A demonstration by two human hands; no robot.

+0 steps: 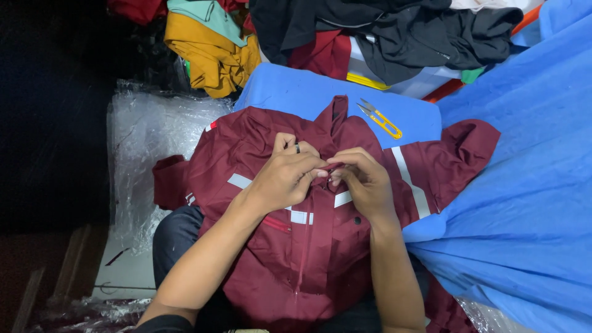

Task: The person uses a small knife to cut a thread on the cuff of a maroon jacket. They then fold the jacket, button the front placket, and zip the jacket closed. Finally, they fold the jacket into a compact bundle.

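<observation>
A maroon jacket [308, 246] with pale reflective stripes lies spread over my lap and a blue cloth-covered surface [296, 92]. My left hand [287, 176], with a ring on one finger, pinches the jacket's fabric near the collar at the top of the front zip. My right hand [364, 179] meets it there, fingertips closed on the same spot of fabric. What sits between the fingertips is hidden.
Yellow-handled thread snips [381, 119] lie on the blue surface just beyond the collar. A big blue cloth [530, 185] spreads to the right. Piled garments, black [394, 31], mustard [213, 58] and red, sit at the back. Clear plastic bags [148, 148] lie at left.
</observation>
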